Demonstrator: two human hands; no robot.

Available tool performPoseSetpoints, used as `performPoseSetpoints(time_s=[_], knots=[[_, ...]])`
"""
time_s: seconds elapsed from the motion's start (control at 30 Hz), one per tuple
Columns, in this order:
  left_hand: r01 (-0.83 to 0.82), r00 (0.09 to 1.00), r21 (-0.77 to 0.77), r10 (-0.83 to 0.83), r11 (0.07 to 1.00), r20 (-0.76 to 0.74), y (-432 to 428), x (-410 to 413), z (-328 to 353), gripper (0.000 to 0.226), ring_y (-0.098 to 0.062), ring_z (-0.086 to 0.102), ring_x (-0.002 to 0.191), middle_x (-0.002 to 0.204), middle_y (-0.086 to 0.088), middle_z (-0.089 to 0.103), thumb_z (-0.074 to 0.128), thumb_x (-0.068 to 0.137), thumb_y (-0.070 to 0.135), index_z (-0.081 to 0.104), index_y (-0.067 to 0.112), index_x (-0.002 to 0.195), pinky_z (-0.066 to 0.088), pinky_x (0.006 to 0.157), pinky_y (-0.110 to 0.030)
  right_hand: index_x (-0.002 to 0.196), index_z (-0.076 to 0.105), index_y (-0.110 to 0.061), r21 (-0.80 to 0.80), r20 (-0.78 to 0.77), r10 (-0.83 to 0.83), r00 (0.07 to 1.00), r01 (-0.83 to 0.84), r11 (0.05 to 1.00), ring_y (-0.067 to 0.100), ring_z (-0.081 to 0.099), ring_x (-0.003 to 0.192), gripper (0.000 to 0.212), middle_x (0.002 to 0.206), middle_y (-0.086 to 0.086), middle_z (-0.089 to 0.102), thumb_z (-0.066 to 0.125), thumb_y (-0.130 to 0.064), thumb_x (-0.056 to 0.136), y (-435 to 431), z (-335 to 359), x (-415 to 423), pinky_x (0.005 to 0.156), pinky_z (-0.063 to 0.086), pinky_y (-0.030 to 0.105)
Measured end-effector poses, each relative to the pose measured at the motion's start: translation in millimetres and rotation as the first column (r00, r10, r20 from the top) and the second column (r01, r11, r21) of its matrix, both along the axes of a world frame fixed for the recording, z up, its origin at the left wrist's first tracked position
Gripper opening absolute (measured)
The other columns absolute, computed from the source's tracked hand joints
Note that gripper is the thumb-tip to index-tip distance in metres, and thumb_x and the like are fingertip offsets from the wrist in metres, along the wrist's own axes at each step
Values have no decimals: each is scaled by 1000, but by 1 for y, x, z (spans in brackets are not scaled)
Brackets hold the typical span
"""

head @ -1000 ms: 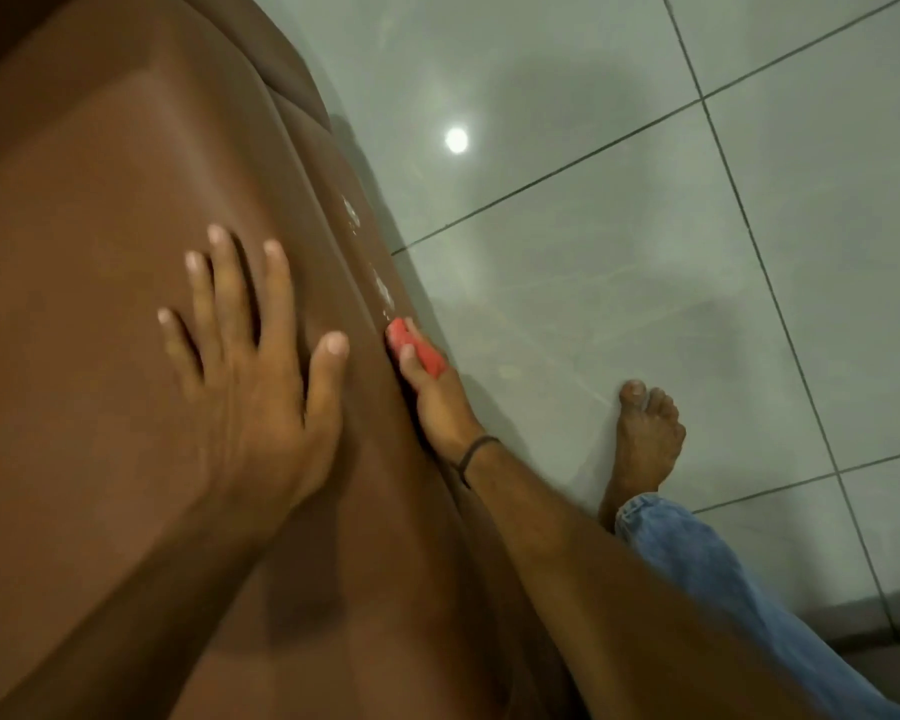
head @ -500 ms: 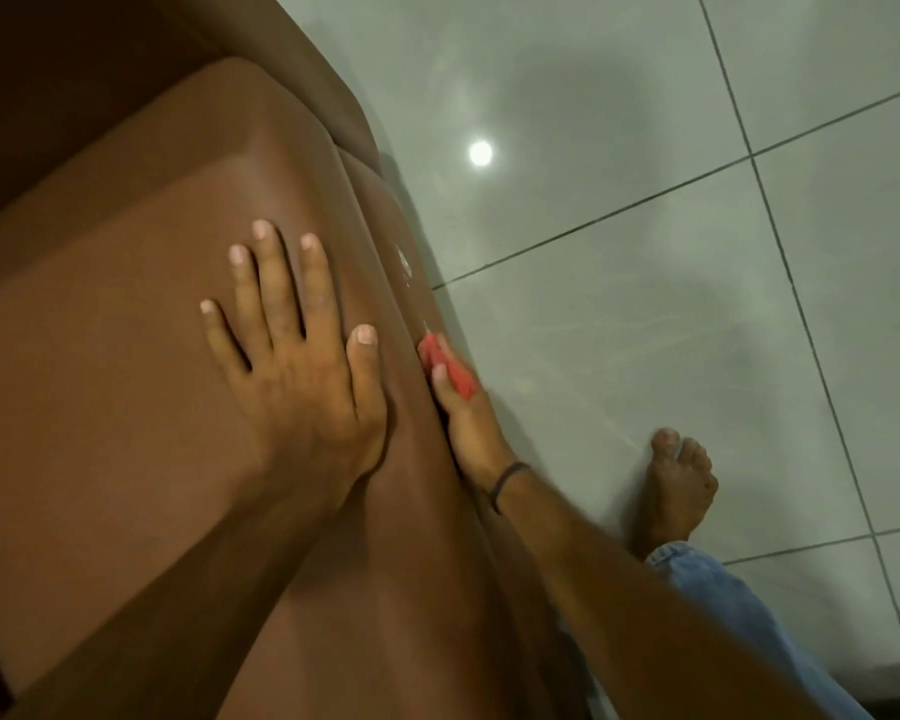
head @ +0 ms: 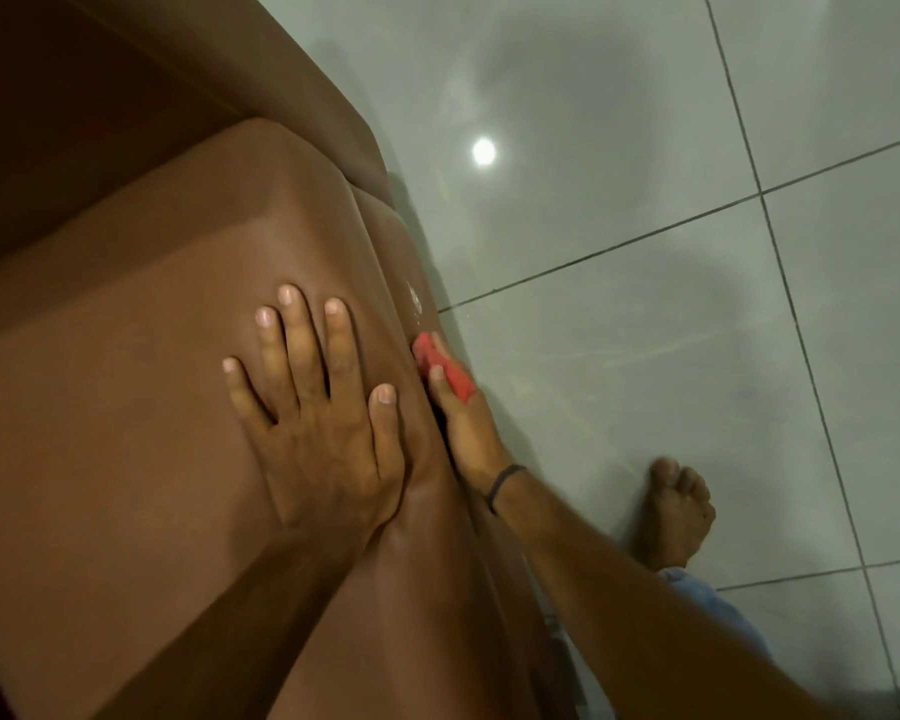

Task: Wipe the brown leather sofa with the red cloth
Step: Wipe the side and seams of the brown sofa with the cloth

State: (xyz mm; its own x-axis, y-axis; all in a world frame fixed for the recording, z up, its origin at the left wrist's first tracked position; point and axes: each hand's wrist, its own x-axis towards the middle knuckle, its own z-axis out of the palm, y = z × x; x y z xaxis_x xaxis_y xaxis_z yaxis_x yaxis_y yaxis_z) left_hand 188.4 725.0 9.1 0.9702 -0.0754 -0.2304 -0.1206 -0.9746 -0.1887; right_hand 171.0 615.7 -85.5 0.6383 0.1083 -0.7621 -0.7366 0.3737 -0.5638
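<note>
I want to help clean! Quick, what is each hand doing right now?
Left hand: open, flat on the brown leather sofa, holding nothing.
Right hand: closed on the red cloth, pressing it against the sofa's side.

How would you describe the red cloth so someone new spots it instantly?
Start at the brown sofa filling the left of the view and follow its outer side face, next to the grey tiled floor. There the right hand presses a small folded cloth against the leather, just below some whitish smears. It is the only bright red thing in view.
</note>
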Motion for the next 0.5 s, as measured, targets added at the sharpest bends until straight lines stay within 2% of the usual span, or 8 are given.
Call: performPoseSetpoints(time_s=[0.03, 0.07, 0.1, 0.2, 0.27, 0.33, 0.4, 0.5], knots=[[20, 1000, -4, -20, 1000, 1, 0, -1, -2, 77, -35, -3, 168, 180, -17, -3, 27, 106, 44, -1, 14, 172, 7, 132, -66, 149, 48, -63, 10, 27, 70, 997, -70, 997, 7, 30, 166, 46, 177, -15, 36, 47, -63, 103, 1, 0, -18, 138, 23, 40], [8, 1000, -1, -8, 1000, -4, -1, 0, -1, 78, -35, -2, 168, 180, -17, -3, 28, 106, 43, -1, 14, 172, 7, 132, -66, 145, 47, -68, 7, 35, 93, 995, -93, 996, 5, 28, 166, 40, 177, -17, 35, 46, -60, 106, -2, 5, -43, 138, 22, 37], [-18, 1000, -14, 18, 1000, -18, -2, 1, 0, 78, -35, -2, 168, 180, -17, -3, 29, 106, 43, -1, 14, 172, 7, 131, -67, 146, 46, -64, 25, 18, 66, 998, -67, 997, 6, 28, 166, 39, 177, -15, 35, 47, -52, 109, -4, 9, -55, 137, 22, 35], [-2, 1000, 13, 2, 1000, 12, -1, -1, -2, 79, -35, -3, 167, 180, -17, -3, 30, 106, 44, -2, 14, 172, 7, 132, -67, 161, 46, -26, 52, -125, 16, 992, -10, 999, 21, 37, 165, 48, 174, 1, 44, 48, -32, 114, -11, -6, -51, 134, 28, 34], [-5, 1000, -8, 5, 1000, -1, 0, 1, -1, 78, -35, -2, 167, 180, -18, -2, 27, 106, 44, -1, 15, 172, 6, 132, -66, 162, 47, -16, 60, -180, 27, 983, -17, 998, 26, 43, 161, 53, 170, 6, 50, 49, -36, 113, -9, -26, -13, 136, 30, 42], [15, 1000, -15, -15, 1000, 17, -1, 0, -3, 77, -35, -2, 167, 180, -18, -1, 26, 107, 45, -1, 15, 172, 5, 132, -66, 162, 48, -19, 53, -113, -11, 994, 17, 998, 25, 47, 158, 56, 169, 5, 52, 50, -43, 111, -3, -23, 28, 135, 33, 49], [1, 1000, -21, 0, 1000, 16, 0, 0, -5, 76, -35, -2, 167, 180, -18, -1, 23, 107, 45, -3, 16, 172, 6, 132, -67, 161, 49, -27, 56, -25, -32, 999, 33, 998, 21, 46, 158, 51, 171, 1, 49, 47, -42, 112, 6, -10, 37, 134, 34, 45], [-8, 1000, -31, 9, 999, 16, 0, -1, -5, 75, -36, 0, 167, 180, -18, 0, 20, 107, 47, -3, 17, 171, 6, 131, -68, 141, 51, -65, 25, 41, 18, 999, -19, 1000, 12, 36, 163, 35, 176, -7, 40, 43, -48, 111, 2, 20, -4, 135, 28, 38]])
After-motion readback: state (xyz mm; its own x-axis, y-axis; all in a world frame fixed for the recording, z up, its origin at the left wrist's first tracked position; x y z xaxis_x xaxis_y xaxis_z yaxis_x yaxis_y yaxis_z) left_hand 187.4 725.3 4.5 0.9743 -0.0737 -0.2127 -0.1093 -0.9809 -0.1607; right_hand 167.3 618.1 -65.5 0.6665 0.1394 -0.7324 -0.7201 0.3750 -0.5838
